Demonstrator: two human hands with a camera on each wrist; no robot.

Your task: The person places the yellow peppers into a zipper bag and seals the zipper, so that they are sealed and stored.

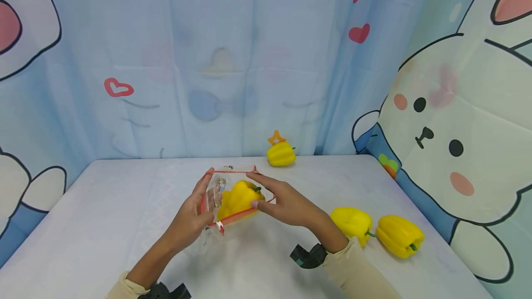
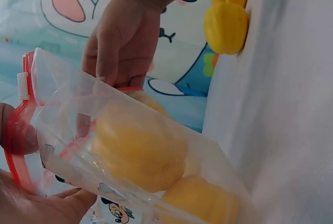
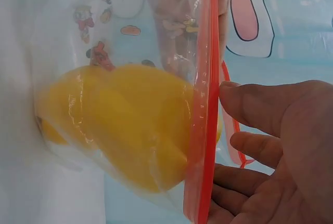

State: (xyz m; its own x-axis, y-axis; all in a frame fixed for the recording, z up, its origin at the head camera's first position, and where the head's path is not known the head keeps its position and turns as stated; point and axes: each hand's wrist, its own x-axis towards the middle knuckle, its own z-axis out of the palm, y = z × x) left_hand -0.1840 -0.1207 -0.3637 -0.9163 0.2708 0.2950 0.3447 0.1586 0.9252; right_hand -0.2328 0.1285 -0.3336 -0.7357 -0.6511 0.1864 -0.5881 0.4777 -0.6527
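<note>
Ctr frame: L hand (image 1: 192, 213) grips clear bag (image 1: 238, 217) w/ yellow peppers (image 1: 238, 197); R hand (image 1: 287, 202), fingers spread, touches rim. Loose peppers (image 1: 353, 225) lower right.

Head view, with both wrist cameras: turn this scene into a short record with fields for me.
Container: clear bag with a red rim and cartoon prints, mouth open
Contents: two yellow peppers
Left hand: grips the bag at its rim
Right hand: at the bag's mouth, thumb touching the rim
Loose: three more peppers, one near the far edge, two side by side on the right
Surface: white table
Backdrop: blue curtain with cartoon animals and red hearts
</note>
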